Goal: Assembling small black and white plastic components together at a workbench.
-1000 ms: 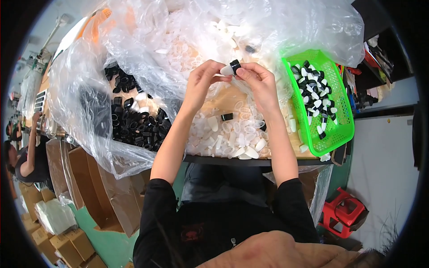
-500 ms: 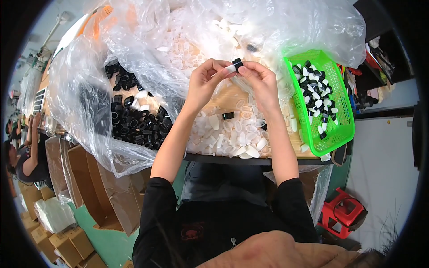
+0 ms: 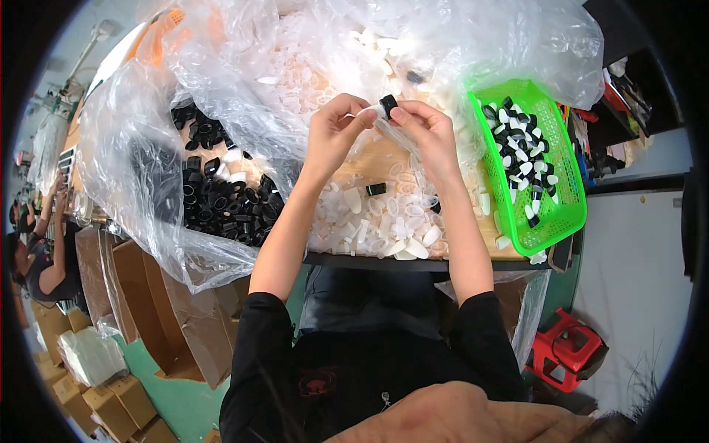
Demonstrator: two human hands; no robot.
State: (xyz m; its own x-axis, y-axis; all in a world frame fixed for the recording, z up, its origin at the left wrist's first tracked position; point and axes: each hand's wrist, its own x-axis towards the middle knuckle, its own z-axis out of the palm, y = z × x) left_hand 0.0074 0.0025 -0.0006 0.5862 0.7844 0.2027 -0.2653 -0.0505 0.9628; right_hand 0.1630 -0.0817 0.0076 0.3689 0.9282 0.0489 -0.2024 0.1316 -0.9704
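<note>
Above the middle of the table, my left hand [image 3: 332, 140] pinches a small white plastic piece [image 3: 379, 111] between thumb and fingers. My right hand [image 3: 432, 140] grips a short black plastic cap [image 3: 388, 104] tilted against it; the two parts meet, but how far one sits inside the other I cannot tell. Below the hands lies a single black cap [image 3: 376, 189] beside loose white and clear oval pieces [image 3: 402, 232]. To the right, a green basket [image 3: 565, 210] holds several black-and-white joined pieces [image 3: 523, 155].
Black caps [image 3: 229, 210] lie heaped at the left, within a clear plastic bag [image 3: 133, 184]. More plastic sheeting [image 3: 473, 44] covers the back. Cardboard boxes [image 3: 151, 310] stand on the floor at left, a red stool [image 3: 569, 347] at right. Another person [image 3: 48, 258] works at far left.
Both hands have shifted slightly up and left with the parts. The black cap has tilted a little, and my left fingers have moved slightly away from it along the white piece.
</note>
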